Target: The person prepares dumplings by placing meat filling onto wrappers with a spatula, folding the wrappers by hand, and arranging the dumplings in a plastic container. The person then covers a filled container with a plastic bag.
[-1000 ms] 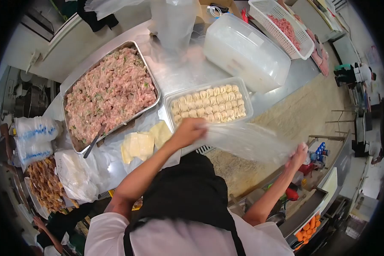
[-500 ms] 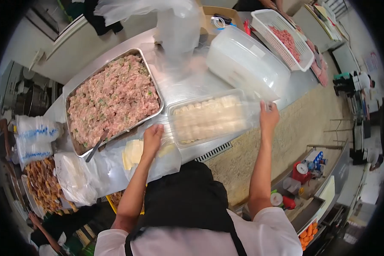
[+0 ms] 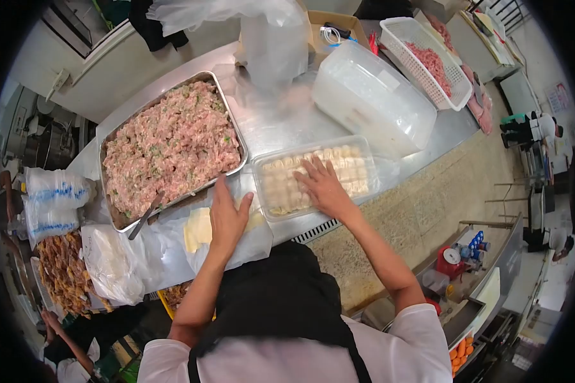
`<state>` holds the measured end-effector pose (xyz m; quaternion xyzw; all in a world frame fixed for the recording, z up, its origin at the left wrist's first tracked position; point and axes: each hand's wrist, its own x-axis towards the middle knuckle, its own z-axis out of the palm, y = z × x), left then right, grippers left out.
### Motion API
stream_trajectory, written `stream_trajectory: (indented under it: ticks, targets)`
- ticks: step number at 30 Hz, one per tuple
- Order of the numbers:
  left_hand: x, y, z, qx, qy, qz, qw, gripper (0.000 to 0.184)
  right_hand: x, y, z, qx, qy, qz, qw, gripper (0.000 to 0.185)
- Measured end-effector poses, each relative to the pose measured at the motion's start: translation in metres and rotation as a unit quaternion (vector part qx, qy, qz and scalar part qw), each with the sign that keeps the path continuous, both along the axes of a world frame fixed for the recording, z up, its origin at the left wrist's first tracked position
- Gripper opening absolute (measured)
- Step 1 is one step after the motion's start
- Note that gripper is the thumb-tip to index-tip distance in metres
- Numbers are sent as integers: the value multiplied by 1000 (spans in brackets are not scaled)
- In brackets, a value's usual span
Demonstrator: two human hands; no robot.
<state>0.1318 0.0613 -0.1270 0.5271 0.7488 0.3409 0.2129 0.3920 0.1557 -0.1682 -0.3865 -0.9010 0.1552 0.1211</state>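
Across a shiny stainless-steel desk (image 3: 281,121), a large rectangular metal tray (image 3: 230,116) of pinkish minced meat (image 3: 169,147) is lying left of a smaller, clear rectangular plastic container (image 3: 260,185), which is sitting by the near edge. Thin transparent plastic film (image 3: 386,171) is stretching over this container and past its right side. The person's right hand (image 3: 326,189) is resting palm-down on the film, fingers spread, gripping nothing. The left hand (image 3: 230,217) is standing open beside the tray's corner, thumb apart, holding nothing visible; contact below is unclear. Beneath the film, small cream-coloured folded dumplings (image 3: 281,182) are sitting in rows. Pressing the film flat seems to be the step in hand; further smoothing is calling for light, even pressure.
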Motion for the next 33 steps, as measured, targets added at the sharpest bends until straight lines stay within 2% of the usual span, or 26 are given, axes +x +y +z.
stream_trajectory:
  ticks: [1,3,5,6,8,9,11,13,14,15,17,19,21,25,27,29,31,33]
  targets:
    - [8,-3,5,-6,0,-1,1000,54,4,0,-2,-1,-31,26,999,49]
    - [27,-4,12,155,115,-149,970,51,5,3,-4,-8,-30,40,999,49]
    - [61,11,4,160,48,-303,938,51,5,7,-2,-7,-29,60,998,50]
    - [67,14,-2,161,48,-299,939,51,6,9,1,-2,-36,79,996,50]
    - [77,20,-15,22,215,-329,919,59,15,16,9,6,-46,97,994,50]
    - [77,20,-25,23,214,-329,919,59,23,22,14,8,-57,96,994,50]
    - [69,20,-40,-31,241,-308,920,71,32,28,12,9,-64,93,994,50]
    - [74,18,-34,-33,226,-306,924,73,38,28,5,65,-63,0,996,50]
    - [79,16,-31,-32,219,-299,928,71,37,24,-1,29,19,0,999,49]
    - [83,15,-30,-31,211,-293,932,69,31,19,-4,26,16,-3,1000,49]
    - [88,22,-44,-40,227,-306,924,71,15,11,-9,-50,37,121,991,54]
    - [86,27,-44,-49,247,-315,915,72,10,8,-4,-69,12,110,991,59]
    - [79,28,-42,-99,307,-288,902,72,14,14,6,-11,-79,106,991,65]
    - [71,26,-36,-63,301,-281,909,69,44,28,14,-32,-132,63,989,65]
    - [76,25,-31,-73,299,-269,912,71,49,28,17,-21,-170,-34,985,68]
    - [81,28,-34,-52,256,-286,922,71,40,24,5,-8,-141,-22,990,68]
    - [81,35,-37,-27,211,-300,930,71,24,17,-3,-38,-37,76,996,67]
    - [76,42,-40,-27,239,-265,934,70,19,13,0,-42,-66,90,993,66]
